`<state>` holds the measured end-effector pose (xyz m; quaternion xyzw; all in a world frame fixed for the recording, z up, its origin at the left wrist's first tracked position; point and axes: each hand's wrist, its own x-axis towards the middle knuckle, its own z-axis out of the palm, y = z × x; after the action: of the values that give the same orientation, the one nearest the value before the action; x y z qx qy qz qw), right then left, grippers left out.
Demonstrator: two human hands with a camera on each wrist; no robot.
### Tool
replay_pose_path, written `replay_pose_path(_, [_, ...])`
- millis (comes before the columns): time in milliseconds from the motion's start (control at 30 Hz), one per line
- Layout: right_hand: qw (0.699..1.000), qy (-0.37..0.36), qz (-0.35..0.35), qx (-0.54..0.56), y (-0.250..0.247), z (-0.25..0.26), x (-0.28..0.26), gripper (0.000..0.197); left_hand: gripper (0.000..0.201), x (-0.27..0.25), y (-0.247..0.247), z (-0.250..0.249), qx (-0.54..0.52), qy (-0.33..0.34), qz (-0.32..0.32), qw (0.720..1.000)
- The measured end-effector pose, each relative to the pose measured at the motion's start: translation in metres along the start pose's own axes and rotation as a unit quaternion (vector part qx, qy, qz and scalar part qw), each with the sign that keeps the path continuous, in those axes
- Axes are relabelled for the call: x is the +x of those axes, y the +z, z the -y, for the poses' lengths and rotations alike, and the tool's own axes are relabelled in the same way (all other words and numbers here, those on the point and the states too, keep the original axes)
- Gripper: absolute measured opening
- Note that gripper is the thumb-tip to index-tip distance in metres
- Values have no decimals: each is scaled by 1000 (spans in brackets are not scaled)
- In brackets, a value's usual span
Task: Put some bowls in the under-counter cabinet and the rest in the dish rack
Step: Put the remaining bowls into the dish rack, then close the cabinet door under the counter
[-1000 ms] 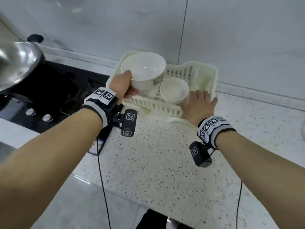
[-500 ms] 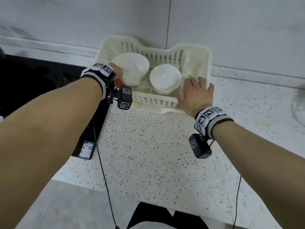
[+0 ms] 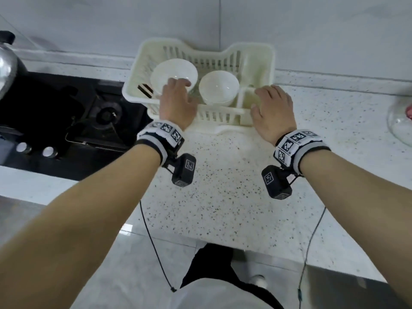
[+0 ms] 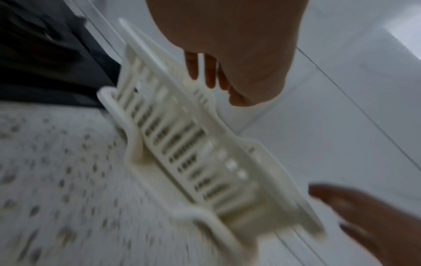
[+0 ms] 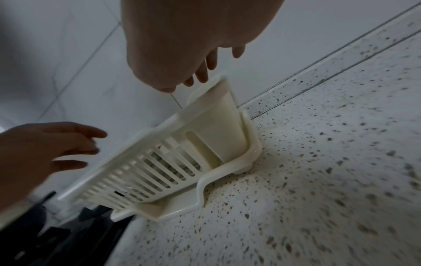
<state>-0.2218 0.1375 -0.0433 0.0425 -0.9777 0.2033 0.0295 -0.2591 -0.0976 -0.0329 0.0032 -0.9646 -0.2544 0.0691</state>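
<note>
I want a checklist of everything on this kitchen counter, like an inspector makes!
Surface: speckled white stone counter, bare in front.
Job's things: cream slatted plastic dish rack holds large white bowl and smaller white bowl, both upright.
Clutter: clear glass item, right edge.
Grippers: left hand open over the rack's front; right hand open at its right corner.
Cables: thin black cables hang from wrist cameras.
Surroundings: black gas hob, grey wall.

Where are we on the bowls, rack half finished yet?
Rack half looks done: a larger bowl and a smaller bowl sit in the dish rack. In hand: nothing; the left hand and right hand hover open at its front edge. The cabinet share can't be judged; no cabinet shows.
</note>
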Motion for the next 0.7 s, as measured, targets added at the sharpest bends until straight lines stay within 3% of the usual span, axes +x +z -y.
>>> replay_pose_path(67, [997, 14, -51, 53, -10, -14, -38, 46, 34, -44, 23, -39, -36, 104, 31, 993])
replay_pose_path(167, [988, 79, -81, 102, -18, -51, -124, 44, 33, -117, 63, -100, -64, 216, 150, 963])
replay_pose_path(400, [941, 326, -53, 79, -14, -171, -378, 51, 37, -296, 146, -193, 54, 343, 408, 844])
replay_pose_path(500, [898, 439, 19, 24, -15, -208, -480, 50, 48, -362, 178, -204, 101, 380, 434, 811])
replay_pose_path(600, [828, 558, 54, 8, -12, -233, -566, 57, 61, -404, 197, -204, 150, 378, 418, 812])
replay_pose_path(700, [776, 629, 39, 28, -9, -247, -623, 64, 74, -423, 205, -198, 187, 363, 406, 818])
